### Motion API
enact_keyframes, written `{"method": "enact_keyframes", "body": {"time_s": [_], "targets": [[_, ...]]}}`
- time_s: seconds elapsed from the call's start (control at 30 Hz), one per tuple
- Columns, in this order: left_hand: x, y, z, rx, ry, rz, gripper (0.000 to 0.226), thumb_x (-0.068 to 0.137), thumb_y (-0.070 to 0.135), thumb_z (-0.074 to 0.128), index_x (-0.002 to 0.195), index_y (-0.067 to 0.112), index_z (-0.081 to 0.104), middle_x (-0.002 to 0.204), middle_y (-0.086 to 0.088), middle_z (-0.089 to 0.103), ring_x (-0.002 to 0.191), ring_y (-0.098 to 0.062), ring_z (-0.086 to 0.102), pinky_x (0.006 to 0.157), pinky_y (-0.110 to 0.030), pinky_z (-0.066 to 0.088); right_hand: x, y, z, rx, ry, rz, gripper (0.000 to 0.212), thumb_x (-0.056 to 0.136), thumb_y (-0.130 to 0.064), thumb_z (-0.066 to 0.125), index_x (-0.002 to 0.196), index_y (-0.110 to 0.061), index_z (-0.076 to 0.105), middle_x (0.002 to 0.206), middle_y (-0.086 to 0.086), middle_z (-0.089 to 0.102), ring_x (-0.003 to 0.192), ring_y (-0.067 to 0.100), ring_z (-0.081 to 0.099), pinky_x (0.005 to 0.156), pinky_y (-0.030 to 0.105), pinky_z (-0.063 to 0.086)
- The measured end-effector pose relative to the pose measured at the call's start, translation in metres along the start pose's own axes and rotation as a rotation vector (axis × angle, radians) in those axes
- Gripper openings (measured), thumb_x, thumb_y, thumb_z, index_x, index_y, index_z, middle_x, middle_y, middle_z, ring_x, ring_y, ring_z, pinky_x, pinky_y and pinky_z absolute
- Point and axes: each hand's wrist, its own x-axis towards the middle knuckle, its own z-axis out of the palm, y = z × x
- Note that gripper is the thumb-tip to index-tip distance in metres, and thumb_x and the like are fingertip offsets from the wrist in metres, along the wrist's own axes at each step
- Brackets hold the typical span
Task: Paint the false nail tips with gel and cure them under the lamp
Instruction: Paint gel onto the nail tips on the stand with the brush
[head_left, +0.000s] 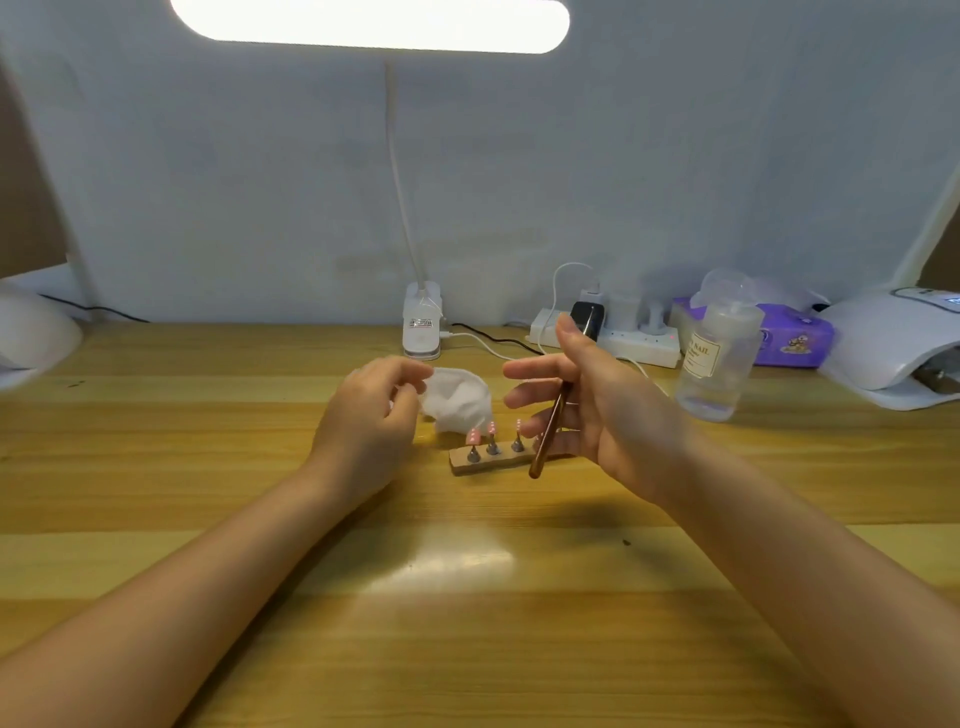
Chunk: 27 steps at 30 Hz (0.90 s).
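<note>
Over the counter (156, 519) I read a brush-cleaning pause: my left hand (371, 410) pinches the white wipe (460, 397), my right hand (582, 410) grips the brush (548, 436) above the nail tips (482, 432) on their stand (485, 462), so next the bristles must meet the wipe.

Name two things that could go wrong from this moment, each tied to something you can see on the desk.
1. The right hand holds the brush loosely, slanting down just above the wooden stand; it might knock or smear the pink nail tips.
2. The left hand pinches a white wipe right behind the tips; lint could stick to wet gel.
</note>
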Motion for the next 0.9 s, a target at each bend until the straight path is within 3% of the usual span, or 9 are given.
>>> {"method": "enact_keyframes", "body": {"time_s": [0.07,0.17,0.3,0.43,0.53,0.63,0.77,0.83,0.9], "targets": [[-0.005,0.012,-0.006,-0.155,0.105,0.141,0.02,0.097,0.008,0.048,0.108,0.018,0.061,0.088,0.004,0.062,0.083,-0.014,0.058,0.075,-0.031,0.051,-0.001,-0.001,-0.001,0.029,-0.003,0.006,0.064,0.078,-0.068,0.038,0.103,-0.019,0.07,0.089,0.001,0.072,0.078,0.018,0.068,0.072,0.036,0.054],[-0.017,0.035,-0.012,-0.148,0.043,0.485,0.018,0.094,0.015,0.057,0.111,0.017,0.056,0.081,0.007,0.058,0.07,-0.007,0.053,0.065,-0.014,0.045,-0.004,-0.004,-0.001,0.14,-0.049,0.006,0.064,0.087,-0.067,0.033,0.108,-0.018,0.069,0.091,0.002,0.072,0.074,0.016,0.068,0.075,0.037,0.05],[-0.03,0.046,0.0,0.06,-0.065,0.701,0.025,0.086,0.016,0.064,0.111,0.016,0.06,0.09,0.002,0.066,0.074,0.001,0.045,0.065,-0.023,0.046,-0.008,-0.005,0.005,0.206,-0.144,0.007,0.074,0.081,-0.072,0.031,0.114,-0.016,0.067,0.105,0.008,0.072,0.099,0.027,0.068,0.085,0.043,0.054],[-0.034,0.047,0.005,0.151,-0.028,0.767,0.024,0.09,0.029,0.062,0.102,0.009,0.069,0.093,-0.004,0.072,0.081,-0.008,0.055,0.067,-0.024,0.046,-0.011,-0.002,0.015,0.138,-0.255,0.04,0.076,0.074,-0.074,0.031,0.116,-0.02,0.064,0.116,0.005,0.068,0.108,0.024,0.064,0.086,0.039,0.056],[-0.037,0.042,0.005,0.165,0.057,0.846,0.021,0.095,0.023,0.057,0.095,0.006,0.071,0.088,-0.005,0.073,0.084,-0.02,0.067,0.07,-0.03,0.052,-0.012,0.0,0.018,0.023,-0.316,0.045,0.076,0.077,-0.073,0.028,0.121,-0.02,0.061,0.12,0.007,0.066,0.111,0.026,0.062,0.093,0.041,0.052],[-0.038,0.037,0.004,0.143,0.081,0.845,0.015,0.101,0.023,0.048,0.106,0.012,0.057,0.084,-0.007,0.071,0.076,-0.022,0.062,0.066,-0.034,0.051,-0.015,-0.004,0.012,-0.155,-0.411,0.006,0.071,0.077,-0.072,0.031,0.131,-0.031,0.054,0.124,0.007,0.063,0.109,0.026,0.063,0.091,0.038,0.053],[-0.041,0.032,0.003,0.042,0.05,0.731,0.024,0.102,0.026,0.042,0.12,0.011,0.05,0.096,-0.01,0.069,0.087,-0.019,0.06,0.077,-0.03,0.051,-0.015,-0.018,-0.022,-0.134,-0.404,-0.128,0.061,0.075,-0.066,0.051,0.133,-0.044,0.049,0.13,0.005,0.06,0.103,0.03,0.066,0.081,0.035,0.056],[-0.042,0.03,0.004,-0.015,0.036,0.673,0.026,0.099,0.023,0.046,0.123,0.012,0.048,0.097,-0.009,0.067,0.087,-0.02,0.062,0.076,-0.035,0.053,-0.015,-0.025,-0.046,-0.137,-0.352,-0.155,0.055,0.077,-0.06,0.057,0.128,-0.039,0.056,0.122,0.004,0.065,0.097,0.027,0.068,0.078,0.031,0.056],[-0.041,0.029,0.004,-0.025,0.045,0.629,0.028,0.097,0.021,0.047,0.123,0.011,0.048,0.096,-0.01,0.066,0.084,-0.023,0.064,0.073,-0.039,0.054,-0.017,-0.028,-0.068,-0.244,-0.258,-0.144,0.042,0.078,-0.055,0.065,0.111,-0.03,0.069,0.102,0.003,0.071,0.079,0.018,0.066,0.068,0.025,0.056]]}}
